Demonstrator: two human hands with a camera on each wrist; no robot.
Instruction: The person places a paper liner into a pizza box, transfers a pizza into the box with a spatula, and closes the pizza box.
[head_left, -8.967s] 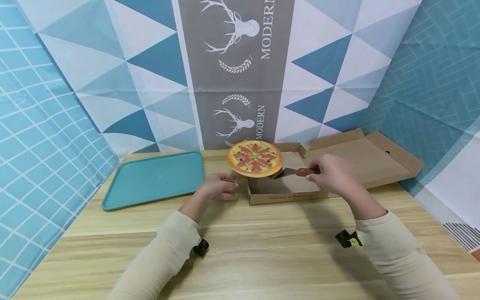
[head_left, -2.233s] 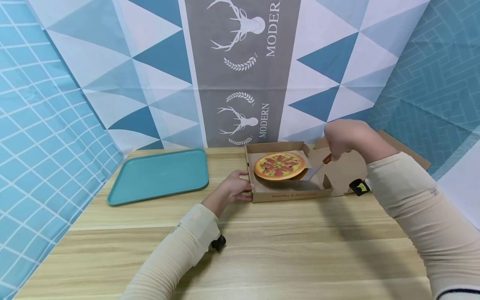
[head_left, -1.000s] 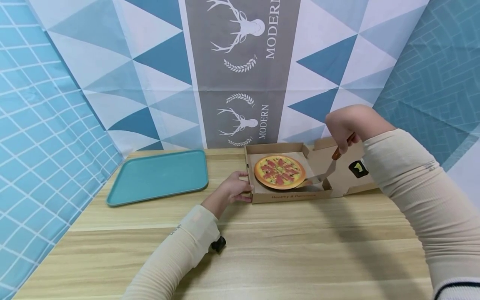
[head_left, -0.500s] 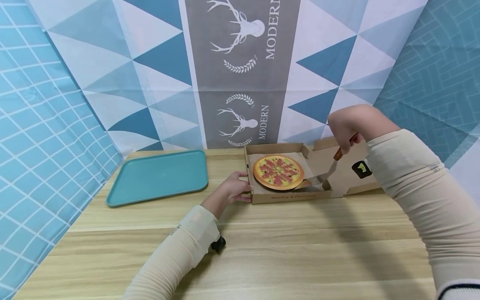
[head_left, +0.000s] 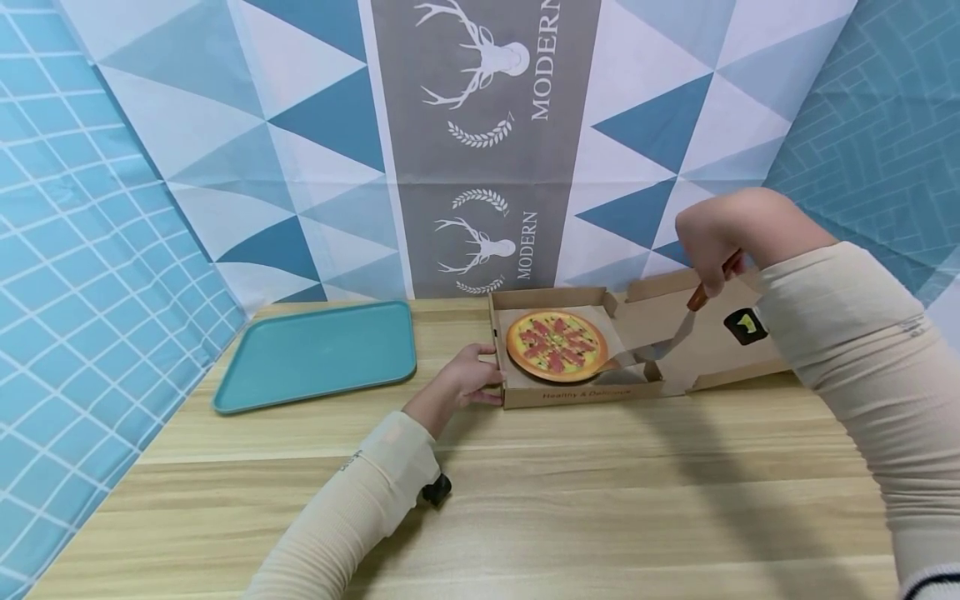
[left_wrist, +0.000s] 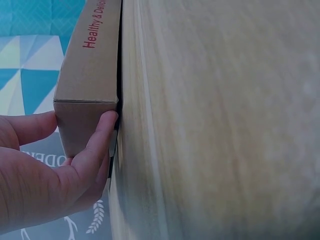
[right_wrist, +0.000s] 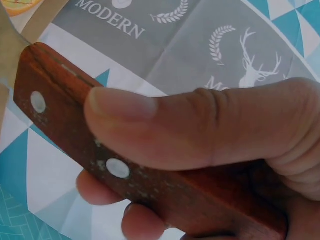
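A round pizza (head_left: 557, 345) lies flat in the open pizza box (head_left: 566, 395) in the head view. My left hand (head_left: 467, 375) holds the box's left end. In the left wrist view, the thumb of my left hand (left_wrist: 55, 170) touches the upper edge and a finger touches the bottom corner of the box (left_wrist: 90, 75). With my right hand (head_left: 716, 242) I grip the brown riveted handle of a pizza server (head_left: 678, 332). Its metal blade slants down to the pizza's right edge; whether the tip is under the crust, I cannot tell. The right wrist view shows my thumb along the handle (right_wrist: 65, 105).
A teal tray (head_left: 315, 357) lies on the wooden table (head_left: 525, 517) to the left of the box. The box lid (head_left: 675, 292) is folded back to the right, partly behind my right arm. Patterned wall coverings (head_left: 322, 150) stand close behind and at both sides.
The pizza, earlier held in the air on the server, now lies in the box. My left hand has come to the box's left end. Recently the server has drawn away rightward from the pizza.
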